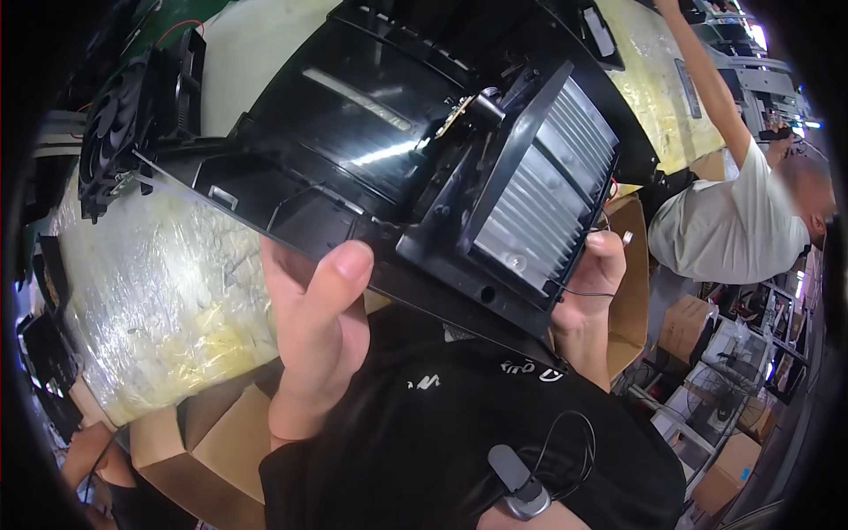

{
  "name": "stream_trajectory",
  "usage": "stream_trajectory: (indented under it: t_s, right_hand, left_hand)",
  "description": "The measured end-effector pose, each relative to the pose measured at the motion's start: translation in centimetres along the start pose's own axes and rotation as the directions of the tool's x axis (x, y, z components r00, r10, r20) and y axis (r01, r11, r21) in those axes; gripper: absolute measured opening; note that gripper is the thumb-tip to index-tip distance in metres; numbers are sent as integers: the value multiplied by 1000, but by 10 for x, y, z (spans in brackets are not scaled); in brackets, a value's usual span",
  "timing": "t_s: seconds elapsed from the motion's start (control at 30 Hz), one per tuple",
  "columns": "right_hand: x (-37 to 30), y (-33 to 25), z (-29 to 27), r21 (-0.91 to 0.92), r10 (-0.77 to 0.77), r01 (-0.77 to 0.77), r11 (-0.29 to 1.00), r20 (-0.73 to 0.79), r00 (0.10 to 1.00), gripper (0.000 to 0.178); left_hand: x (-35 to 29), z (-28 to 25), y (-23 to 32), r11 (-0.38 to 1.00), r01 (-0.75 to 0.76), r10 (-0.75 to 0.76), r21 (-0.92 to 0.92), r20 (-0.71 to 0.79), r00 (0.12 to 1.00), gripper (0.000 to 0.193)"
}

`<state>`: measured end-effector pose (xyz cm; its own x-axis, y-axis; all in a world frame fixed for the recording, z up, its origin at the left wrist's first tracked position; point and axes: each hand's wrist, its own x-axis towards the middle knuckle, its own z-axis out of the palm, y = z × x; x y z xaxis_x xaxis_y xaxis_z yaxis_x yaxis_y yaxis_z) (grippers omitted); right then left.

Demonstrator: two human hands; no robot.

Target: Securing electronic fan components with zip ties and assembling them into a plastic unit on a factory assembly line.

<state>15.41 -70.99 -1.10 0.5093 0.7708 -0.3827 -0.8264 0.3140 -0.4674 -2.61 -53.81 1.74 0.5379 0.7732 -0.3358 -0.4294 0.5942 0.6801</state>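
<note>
A large black plastic housing (327, 132) tilts in front of my chest, held between both hands. Set into its right part is a block of silver metal fins (543, 194), with a small motor-like part and a bit of circuit board (454, 117) beside it. My left hand (322, 300) is closed on the near left edge, thumb on top and the other fingers hidden underneath. At the right end, my right hand (592, 278) grips the edge by the finned block. A thin dark wire with a white connector (627, 237) hangs next to that hand.
Plastic-wrapped table surface (168, 291) lies at the left, with a black fan unit (119, 124) on it. Open cardboard boxes stand below left (212, 450) and right (629, 309). A co-worker in a light shirt (724, 221) reaches over the table at the right. Another person's hand (93, 450) shows lower left.
</note>
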Motion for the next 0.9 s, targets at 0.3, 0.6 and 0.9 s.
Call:
stream_trajectory:
  t_s: [0.3,0.6,0.9]
  right_hand:
    - [1,-2,-1,-153,83,-100,983,-114,990,45]
    - [-42,-93,-37,-710,481,-224,667,181,858,70]
    - [95,-161,-13,-739,91,290,608,428,899,43]
  left_hand:
    - [16,1,-19,989,-95,99,112,-27,995,79]
    - [-17,-4,-7,983,-93,102,158,-48,994,64]
    - [-36,-25,-70,685,-253,124,683,233,965,88]
